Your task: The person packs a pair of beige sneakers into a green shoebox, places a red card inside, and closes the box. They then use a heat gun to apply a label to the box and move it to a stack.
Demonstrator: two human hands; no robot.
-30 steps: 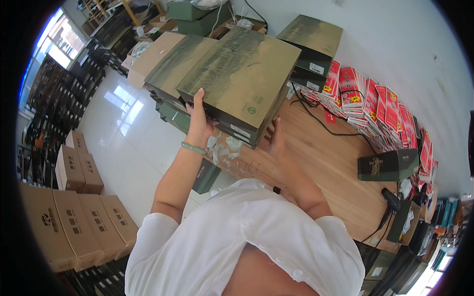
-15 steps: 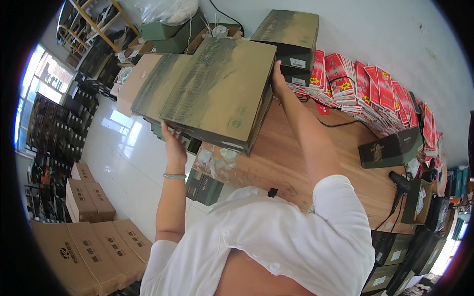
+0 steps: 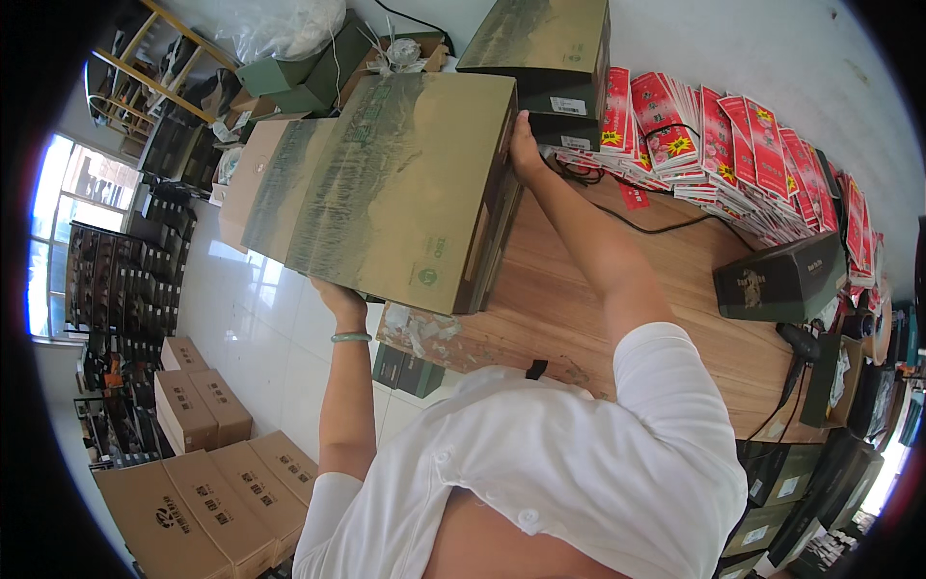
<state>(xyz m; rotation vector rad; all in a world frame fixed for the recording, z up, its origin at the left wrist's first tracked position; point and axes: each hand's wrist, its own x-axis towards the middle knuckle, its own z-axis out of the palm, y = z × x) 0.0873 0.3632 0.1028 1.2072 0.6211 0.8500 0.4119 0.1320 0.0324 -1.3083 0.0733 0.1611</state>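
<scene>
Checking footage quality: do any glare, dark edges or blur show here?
Head view: the left window is partly washed out and the glossy floor mirrors bright patches; in the head view, black corners frame the picture, while the large olive box looks fairly sharp.

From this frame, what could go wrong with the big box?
It might twist or slip: the left hand is at its lower-left edge, fingers hidden, while the right hand is high on its right side. Its left part appears to reach past the table, so a slip there could send it to the floor. The right hand is also close to the rear boxes and could knock them.
</scene>
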